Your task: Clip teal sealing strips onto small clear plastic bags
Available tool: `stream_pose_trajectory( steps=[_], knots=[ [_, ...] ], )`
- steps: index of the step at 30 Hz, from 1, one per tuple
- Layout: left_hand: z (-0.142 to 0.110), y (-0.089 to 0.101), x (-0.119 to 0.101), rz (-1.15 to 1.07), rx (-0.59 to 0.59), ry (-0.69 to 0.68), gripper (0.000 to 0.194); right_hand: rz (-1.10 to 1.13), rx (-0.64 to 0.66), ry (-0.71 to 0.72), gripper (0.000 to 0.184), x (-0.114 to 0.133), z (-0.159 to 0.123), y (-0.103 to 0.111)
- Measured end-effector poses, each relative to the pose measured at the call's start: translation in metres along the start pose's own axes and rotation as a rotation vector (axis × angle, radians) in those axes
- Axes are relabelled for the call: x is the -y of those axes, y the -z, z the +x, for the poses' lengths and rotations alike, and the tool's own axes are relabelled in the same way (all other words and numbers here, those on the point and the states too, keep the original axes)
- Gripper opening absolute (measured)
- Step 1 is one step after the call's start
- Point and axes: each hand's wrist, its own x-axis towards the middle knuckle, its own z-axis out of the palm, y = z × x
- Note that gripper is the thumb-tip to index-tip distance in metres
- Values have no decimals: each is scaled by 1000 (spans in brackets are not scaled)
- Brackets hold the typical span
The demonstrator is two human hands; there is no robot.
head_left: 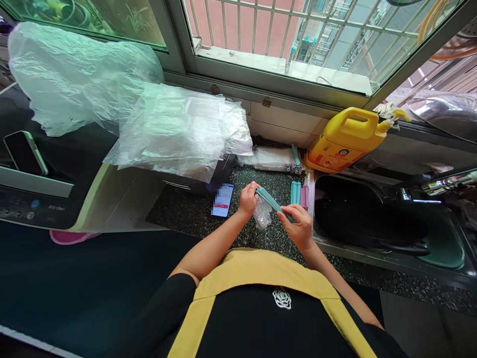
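A teal bag-sealing clip slants between my two hands above the counter. Its upper left end is pinched by my left hand, its lower right end by the fingers of my right hand. Crumpled clear plastic hangs just under the clip, close to my left hand; whether the clip is closed over it I cannot tell. Beside my right hand lie several more teal clips and pink clips in a row. Behind them is a stack of clear plastic packets with clips at its right end.
A lit phone lies left of my hands on the speckled counter. Large plastic bags cover a dark box. The yellow jug stands by the sink, which holds a black pan. Another phone rests on the washing machine.
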Motion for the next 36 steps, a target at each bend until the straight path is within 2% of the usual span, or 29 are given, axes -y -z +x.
stream_pose_trajectory(
  steps=[10, 25, 36],
  knots=[
    [-3, 0, -5, 68, 7, -27, 45, -30, 5, -42, 11, -4, -1, -5],
    [-3, -1, -4, 34, 45, -19, 44, -14, 16, -72, 11, -7, -2, -7],
    [-3, 0, -6, 18, 81, 8, 43, 29, 90, -159, 12, -7, -2, -9]
  ],
)
